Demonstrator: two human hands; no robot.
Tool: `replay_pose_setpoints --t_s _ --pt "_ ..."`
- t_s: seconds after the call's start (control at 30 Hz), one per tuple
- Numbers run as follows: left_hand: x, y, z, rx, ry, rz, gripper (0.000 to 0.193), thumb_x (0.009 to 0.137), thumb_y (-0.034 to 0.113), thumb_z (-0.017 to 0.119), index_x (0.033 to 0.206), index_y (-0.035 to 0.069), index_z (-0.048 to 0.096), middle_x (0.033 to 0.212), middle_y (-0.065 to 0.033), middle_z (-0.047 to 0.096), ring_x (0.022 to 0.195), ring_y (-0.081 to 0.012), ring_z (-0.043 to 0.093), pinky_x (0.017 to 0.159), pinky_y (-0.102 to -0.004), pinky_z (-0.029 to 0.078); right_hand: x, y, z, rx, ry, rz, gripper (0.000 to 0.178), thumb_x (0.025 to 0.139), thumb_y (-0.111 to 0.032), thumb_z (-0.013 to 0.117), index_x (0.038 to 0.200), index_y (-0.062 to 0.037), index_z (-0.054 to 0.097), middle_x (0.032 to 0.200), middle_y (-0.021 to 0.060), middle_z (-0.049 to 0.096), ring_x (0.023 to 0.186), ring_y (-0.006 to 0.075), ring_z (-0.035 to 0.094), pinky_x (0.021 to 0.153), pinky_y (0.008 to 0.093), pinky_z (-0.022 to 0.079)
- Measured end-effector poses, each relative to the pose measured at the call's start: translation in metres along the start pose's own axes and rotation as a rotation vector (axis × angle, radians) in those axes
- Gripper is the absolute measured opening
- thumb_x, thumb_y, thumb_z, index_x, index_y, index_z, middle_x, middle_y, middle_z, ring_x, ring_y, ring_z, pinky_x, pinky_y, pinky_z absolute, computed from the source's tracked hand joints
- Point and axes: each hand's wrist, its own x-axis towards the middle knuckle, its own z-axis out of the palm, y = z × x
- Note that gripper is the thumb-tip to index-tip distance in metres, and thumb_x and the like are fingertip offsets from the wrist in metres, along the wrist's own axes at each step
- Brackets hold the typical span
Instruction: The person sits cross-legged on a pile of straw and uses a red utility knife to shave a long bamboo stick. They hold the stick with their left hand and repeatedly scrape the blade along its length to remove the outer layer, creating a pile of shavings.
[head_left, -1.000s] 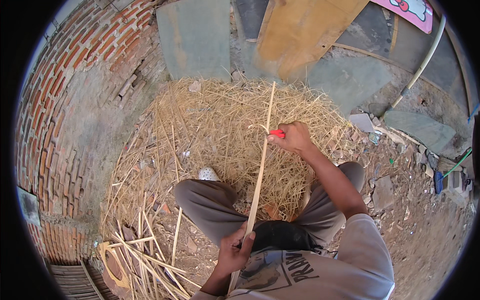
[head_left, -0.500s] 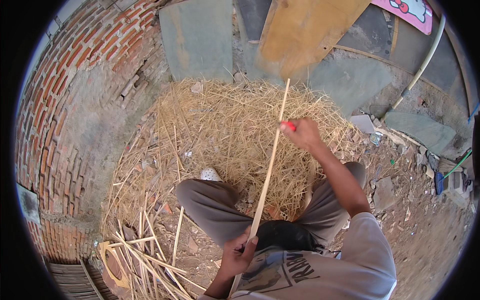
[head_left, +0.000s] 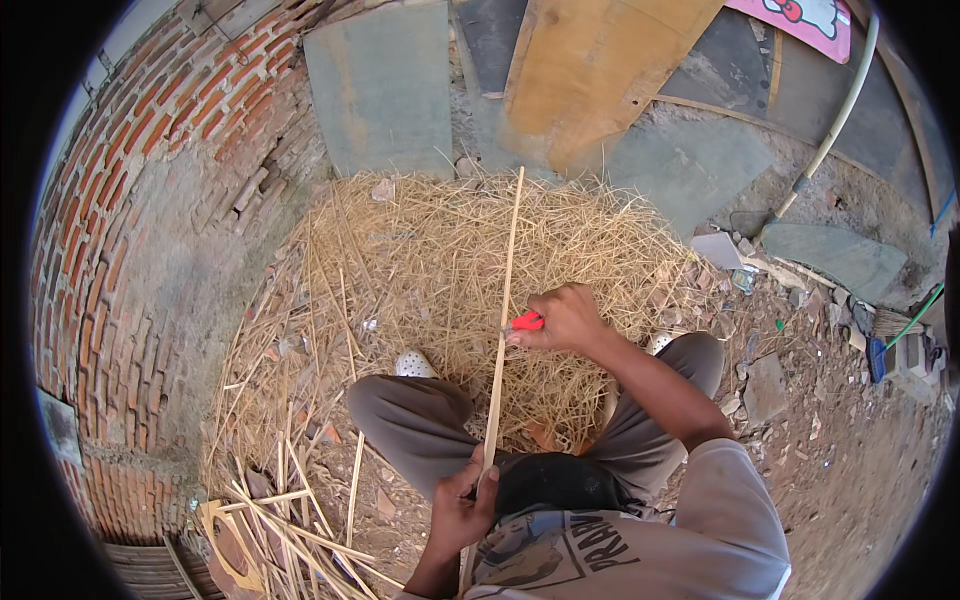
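Observation:
A long, pale bamboo strip [head_left: 497, 385] runs away from my lap, its thin far end above a heap of shavings [head_left: 430, 265]. My left hand [head_left: 462, 508] is closed around the strip low down, close to my waist. My right hand [head_left: 568, 318] grips a red-handled knife [head_left: 527, 321], and the knife meets the strip about midway along its visible length. Little of the blade shows. Past my left hand, the near end of the strip continues down beside my shirt.
Cut strips [head_left: 305, 540] lie in a loose pile at the lower left. A brick wall [head_left: 110, 300] rises on the left. Leaning boards [head_left: 380, 95] stand at the back. A pale pipe [head_left: 830, 140] slopes down at the right, near rubble and a blue broom [head_left: 877, 360].
My right hand and the knife have come down the strip toward my body. The strip's far end has swung left. My left hand keeps its hold, slightly farther left.

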Motion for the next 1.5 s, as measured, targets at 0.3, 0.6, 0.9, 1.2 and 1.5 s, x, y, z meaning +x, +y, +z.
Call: replay_pose_setpoints --t_s 0.3,0.6,0.9,1.2,1.5 --pt "-0.011 0.003 0.002 -0.073 -0.066 -0.054 0.032 0.092 0.002 0.059 0.120 -0.012 0.058 0.087 -0.0049 0.066 0.080 -0.0039 0.052 0.072 -0.0204 0.046 0.015 0.047 -0.004 -0.086 -0.056 0.344 0.071 0.077 -0.078 0.053 0.063 -0.0093 0.066 0.048 0.0083 0.056 0.045 0.0268 0.058 0.046 0.0384 0.047" --pt "-0.024 -0.009 -0.002 -0.029 -0.102 0.086 0.030 0.093 0.000 0.058 0.122 -0.006 0.060 0.064 0.0082 0.043 0.057 0.0006 0.035 0.049 -0.0180 0.027 0.027 0.071 -0.018 -0.075 0.049 0.487 0.071 0.081 -0.075 0.050 0.066 -0.0074 0.067 0.050 0.0127 0.057 0.053 0.0325 0.062 0.053 0.0437 0.049" --pt "-0.040 -0.008 0.000 -0.167 -0.134 0.006 0.034 0.094 0.001 0.056 0.128 -0.002 0.057 0.064 0.0093 0.046 0.056 0.0017 0.037 0.049 -0.0171 0.028 0.028 0.109 -0.044 0.064 0.088 0.814 0.084 0.082 -0.084 0.033 0.062 -0.0089 0.064 0.049 0.0055 0.053 0.050 0.0215 0.057 0.050 0.0388 0.047" --pt "-0.011 0.004 -0.012 0.065 0.001 -0.073 0.024 0.092 0.005 0.059 0.114 -0.005 0.063 0.086 -0.0100 0.070 0.073 -0.0037 0.058 0.062 -0.0224 0.045 -0.018 -0.034 -0.003 0.103 -0.138 -0.058 0.071 0.081 -0.076 0.050 0.064 -0.0096 0.066 0.047 0.0103 0.053 0.044 0.0257 0.058 0.043 0.0394 0.044" --pt "-0.011 0.000 -0.009 0.219 0.045 -0.044 0.024 0.086 0.005 0.062 0.108 -0.006 0.066 0.089 -0.0274 0.067 0.068 -0.0177 0.069 0.060 -0.0295 0.050 -0.004 -0.005 0.001 0.054 -0.099 0.093 0.072 0.082 -0.076 0.048 0.061 -0.0087 0.062 0.044 0.0079 0.049 0.041 0.0252 0.055 0.042 0.0391 0.044"
